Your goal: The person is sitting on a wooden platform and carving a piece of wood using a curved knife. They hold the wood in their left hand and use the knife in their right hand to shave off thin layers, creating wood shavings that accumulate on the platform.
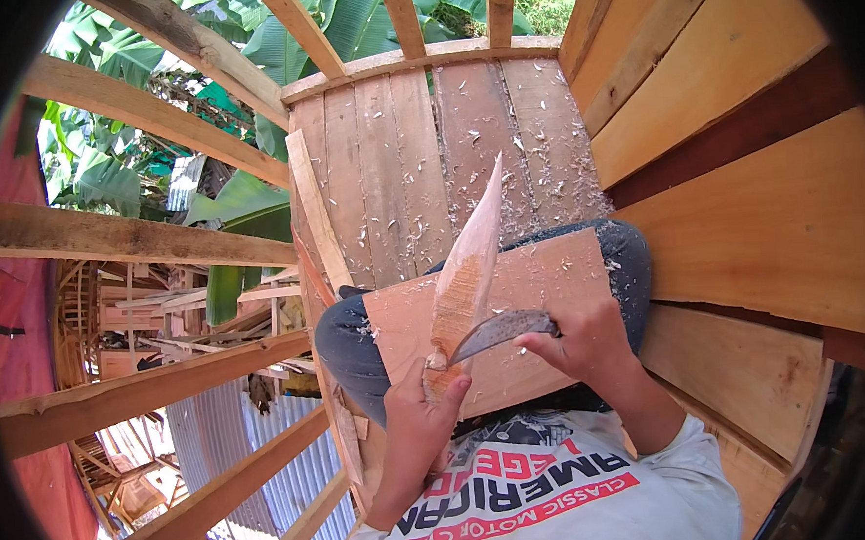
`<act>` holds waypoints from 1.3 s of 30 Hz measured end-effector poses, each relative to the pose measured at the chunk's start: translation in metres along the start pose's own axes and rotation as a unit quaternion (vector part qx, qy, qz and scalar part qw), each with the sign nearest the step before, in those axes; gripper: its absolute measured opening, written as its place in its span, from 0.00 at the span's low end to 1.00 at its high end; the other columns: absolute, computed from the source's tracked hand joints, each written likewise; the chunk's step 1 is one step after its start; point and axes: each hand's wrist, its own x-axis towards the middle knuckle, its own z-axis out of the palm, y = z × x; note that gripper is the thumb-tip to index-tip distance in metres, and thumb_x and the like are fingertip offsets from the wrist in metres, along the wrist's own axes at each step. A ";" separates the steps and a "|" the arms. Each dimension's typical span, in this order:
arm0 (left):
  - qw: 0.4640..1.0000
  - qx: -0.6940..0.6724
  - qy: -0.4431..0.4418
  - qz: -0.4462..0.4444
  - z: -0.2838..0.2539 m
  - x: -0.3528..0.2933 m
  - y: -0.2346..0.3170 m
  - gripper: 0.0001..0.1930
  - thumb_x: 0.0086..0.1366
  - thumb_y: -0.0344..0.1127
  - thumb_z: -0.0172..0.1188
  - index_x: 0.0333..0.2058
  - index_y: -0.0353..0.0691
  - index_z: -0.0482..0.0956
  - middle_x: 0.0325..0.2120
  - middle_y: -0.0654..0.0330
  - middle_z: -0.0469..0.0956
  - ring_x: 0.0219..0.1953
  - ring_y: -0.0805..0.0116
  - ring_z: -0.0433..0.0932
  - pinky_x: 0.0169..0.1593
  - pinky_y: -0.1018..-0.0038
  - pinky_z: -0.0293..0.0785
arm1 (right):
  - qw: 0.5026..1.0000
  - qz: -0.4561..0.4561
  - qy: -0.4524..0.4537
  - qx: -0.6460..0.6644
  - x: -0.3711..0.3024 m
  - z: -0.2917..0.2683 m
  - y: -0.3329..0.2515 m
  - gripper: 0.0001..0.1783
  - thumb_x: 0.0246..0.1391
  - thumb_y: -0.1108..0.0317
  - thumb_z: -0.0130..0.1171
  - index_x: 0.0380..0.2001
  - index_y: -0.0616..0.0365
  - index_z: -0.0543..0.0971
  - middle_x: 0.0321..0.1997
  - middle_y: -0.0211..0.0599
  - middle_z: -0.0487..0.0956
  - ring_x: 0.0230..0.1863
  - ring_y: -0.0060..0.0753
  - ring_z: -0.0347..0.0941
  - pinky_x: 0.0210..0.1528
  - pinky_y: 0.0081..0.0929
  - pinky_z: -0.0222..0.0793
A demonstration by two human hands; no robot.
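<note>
A pale piece of carved wood point(475, 243), long and tapering to a sharp point at its far end, slants up over my lap. Its near half shows rougher, darker grain. My left hand point(422, 407) is closed around its narrow near end. In my right hand point(588, 342) is a knife point(502, 332) with a dark, curved blade; the grip is mostly hidden by my fingers. The blade points left, and its tip reaches the wood just above my left hand. Underneath lies a flat wooden board point(555, 278) across my crossed legs.
Wood shavings are scattered over the plank floor point(379, 175) ahead. Wooden slats point(138, 241) form an open railing at left, with a loose wooden strip point(319, 212) inside it. Plank walls point(743, 224) stand close on my right. Banana leaves and corrugated metal sheets point(256, 455) show outside.
</note>
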 end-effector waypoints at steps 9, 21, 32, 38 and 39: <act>0.997 0.008 -0.068 -0.022 0.006 -0.017 -0.008 0.29 0.56 0.49 0.66 0.43 0.25 0.75 0.20 0.43 0.77 0.25 0.51 0.81 0.30 0.67 0.74 | 0.996 0.068 0.058 0.004 0.016 -0.017 0.027 0.32 0.50 0.38 0.58 0.15 0.59 0.76 0.13 0.47 0.70 0.17 0.53 0.71 0.19 0.39 0.64; 0.995 -0.009 -0.089 -0.040 0.005 -0.018 -0.009 0.25 0.56 0.44 0.67 0.44 0.28 0.76 0.26 0.44 0.80 0.30 0.55 0.83 0.35 0.70 0.75 | 0.993 0.112 0.044 -0.010 0.010 0.007 0.031 0.35 0.51 0.36 0.56 0.12 0.61 0.75 0.10 0.48 0.69 0.15 0.53 0.71 0.18 0.40 0.64; 0.988 -0.009 -0.137 -0.065 -0.003 -0.021 0.005 0.24 0.54 0.43 0.68 0.43 0.29 0.77 0.29 0.45 0.81 0.35 0.57 0.82 0.40 0.70 0.74 | 0.989 0.112 0.071 0.069 0.020 -0.017 0.029 0.33 0.51 0.38 0.57 0.16 0.61 0.76 0.13 0.48 0.70 0.19 0.54 0.72 0.20 0.39 0.63; 0.989 0.010 -0.129 -0.071 -0.007 -0.019 -0.001 0.22 0.53 0.42 0.69 0.40 0.31 0.79 0.26 0.45 0.80 0.28 0.58 0.81 0.35 0.71 0.73 | 0.989 0.098 0.107 -0.016 0.020 -0.020 0.019 0.31 0.52 0.39 0.56 0.16 0.58 0.75 0.13 0.45 0.71 0.19 0.52 0.73 0.20 0.39 0.65; 0.988 0.019 -0.132 -0.072 -0.008 -0.018 0.002 0.22 0.52 0.42 0.69 0.39 0.31 0.79 0.25 0.46 0.79 0.27 0.58 0.81 0.34 0.71 0.73 | 0.986 0.122 0.113 0.010 0.023 -0.028 0.021 0.30 0.53 0.39 0.56 0.16 0.58 0.75 0.13 0.45 0.71 0.20 0.52 0.73 0.21 0.39 0.65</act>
